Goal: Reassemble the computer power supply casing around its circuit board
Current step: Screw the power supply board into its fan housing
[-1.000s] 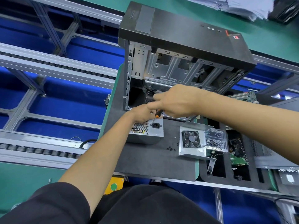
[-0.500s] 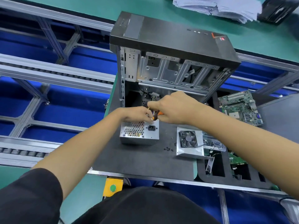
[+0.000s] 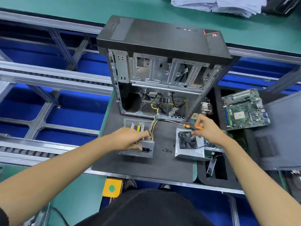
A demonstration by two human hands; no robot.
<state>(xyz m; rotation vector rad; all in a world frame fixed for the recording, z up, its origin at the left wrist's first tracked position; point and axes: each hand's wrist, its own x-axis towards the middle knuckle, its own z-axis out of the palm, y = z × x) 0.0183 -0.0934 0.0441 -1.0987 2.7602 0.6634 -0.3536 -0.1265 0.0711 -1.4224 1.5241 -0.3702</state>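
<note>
The open silver power supply box (image 3: pixel 147 151) sits on the dark mat in front of the tower, its circuit board and coloured wires (image 3: pixel 154 126) showing at the top. My left hand (image 3: pixel 130 139) rests on it, fingers curled over the board side. The casing lid with the black fan (image 3: pixel 189 144) lies to the right. Above that lid my right hand (image 3: pixel 207 129) pinches an orange-handled screwdriver (image 3: pixel 193 127), whose shaft points left toward the wires. Several small black screws (image 3: pixel 167 150) lie between box and lid.
An open black computer tower (image 3: pixel 162 70) stands behind the power supply. A green motherboard (image 3: pixel 246 110) lies at the right, next to a grey side panel (image 3: pixel 280 136). Foam slots (image 3: pixel 216 168) hold parts at the front right. A conveyor frame (image 3: pixel 53 79) runs along the left.
My right hand drew the screwdriver away to the right, off the power supply and over the fan lid. My left hand stayed on the box. The camera view pulled back.
</note>
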